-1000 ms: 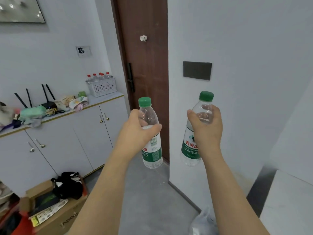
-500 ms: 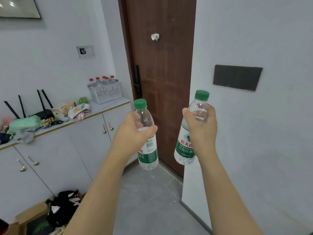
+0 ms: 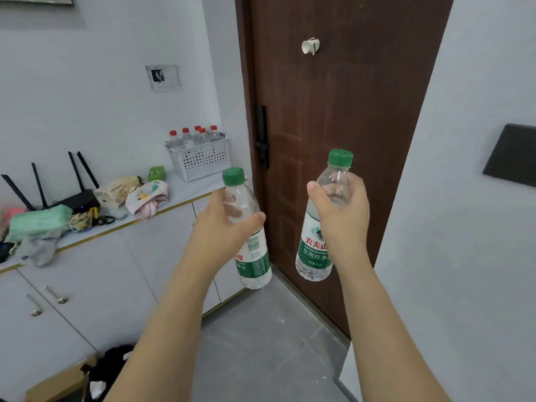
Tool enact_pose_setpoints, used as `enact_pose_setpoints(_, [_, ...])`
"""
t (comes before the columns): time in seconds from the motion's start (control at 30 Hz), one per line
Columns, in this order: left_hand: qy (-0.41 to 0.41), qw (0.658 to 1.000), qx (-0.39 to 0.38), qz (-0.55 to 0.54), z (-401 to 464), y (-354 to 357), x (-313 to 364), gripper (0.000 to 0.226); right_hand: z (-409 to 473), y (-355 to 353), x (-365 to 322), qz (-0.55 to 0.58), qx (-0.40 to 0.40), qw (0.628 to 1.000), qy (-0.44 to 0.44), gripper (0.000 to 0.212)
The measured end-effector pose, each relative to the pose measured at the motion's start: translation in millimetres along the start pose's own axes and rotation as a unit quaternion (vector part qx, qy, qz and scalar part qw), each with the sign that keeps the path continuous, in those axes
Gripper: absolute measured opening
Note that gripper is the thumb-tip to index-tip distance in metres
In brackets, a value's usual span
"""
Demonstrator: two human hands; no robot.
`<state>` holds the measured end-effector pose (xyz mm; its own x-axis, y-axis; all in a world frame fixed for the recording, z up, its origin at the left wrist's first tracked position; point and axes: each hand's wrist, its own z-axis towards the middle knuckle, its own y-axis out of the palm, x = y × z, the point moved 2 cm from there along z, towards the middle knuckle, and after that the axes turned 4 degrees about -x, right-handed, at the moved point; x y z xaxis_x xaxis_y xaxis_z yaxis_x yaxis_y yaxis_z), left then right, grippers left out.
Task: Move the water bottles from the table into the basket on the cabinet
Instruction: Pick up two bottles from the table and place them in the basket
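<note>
My left hand (image 3: 224, 227) grips a clear water bottle with a green cap and green label (image 3: 252, 256), held upright in the air. My right hand (image 3: 340, 216) holds a second green-capped bottle (image 3: 314, 253), tilted slightly. Both bottles hang in front of the brown door. Farther off to the left, a white perforated basket (image 3: 200, 162) stands at the right end of the white cabinet top (image 3: 185, 192). Several red-capped bottles (image 3: 193, 139) stand inside it.
A brown door (image 3: 333, 126) with a black handle is straight ahead, a white wall corner (image 3: 464, 198) on the right. The cabinet top carries a black router (image 3: 78, 198), cloths and bags. A cardboard box with a black item (image 3: 95, 375) sits on the grey floor at lower left.
The view has moved forward and closer to the door and cabinet. The basket now looks larger and nearer. Both hands still hold their bottles in front of me.
</note>
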<state>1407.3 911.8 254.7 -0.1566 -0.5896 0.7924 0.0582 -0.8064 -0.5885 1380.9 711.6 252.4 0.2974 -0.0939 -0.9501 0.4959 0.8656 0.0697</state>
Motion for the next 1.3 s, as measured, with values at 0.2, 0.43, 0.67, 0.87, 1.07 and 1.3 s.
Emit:
enact_pose_setpoints(0.2, [0.006, 1.000, 0.004, -0.022, 104, -20, -43, 0.058, 66, 90, 31, 0.019, 0.001, 1.000, -0.011, 0.040])
enact_pose_setpoints(0.43, [0.036, 0.998, 0.036, -0.021, 230, -65, -77, 0.067, 148, 198, 45, 0.054, 0.000, 0.998, -0.022, 0.043])
enact_pose_setpoints(0.67, [0.031, 0.998, 0.047, -0.016, 332, -74, -119, 0.065, 216, 274, 84, 0.045, -0.010, 0.999, -0.004, 0.041])
enact_pose_setpoints(0.87, [0.004, 0.996, 0.074, -0.056, 423, -77, -149, 0.056, 297, 339, 121, 0.069, -0.029, 0.997, 0.002, 0.030])
enact_pose_setpoints(1.07, [0.008, 0.992, 0.100, -0.071, 511, -117, -159, 0.053, 384, 425, 135, 0.134, -0.061, 0.989, -0.018, 0.024])
enact_pose_setpoints(1.3, [0.027, 0.972, 0.188, -0.139, 587, -161, -186, 0.041, 462, 526, 138, 0.143, -0.113, 0.982, -0.055, 0.028])
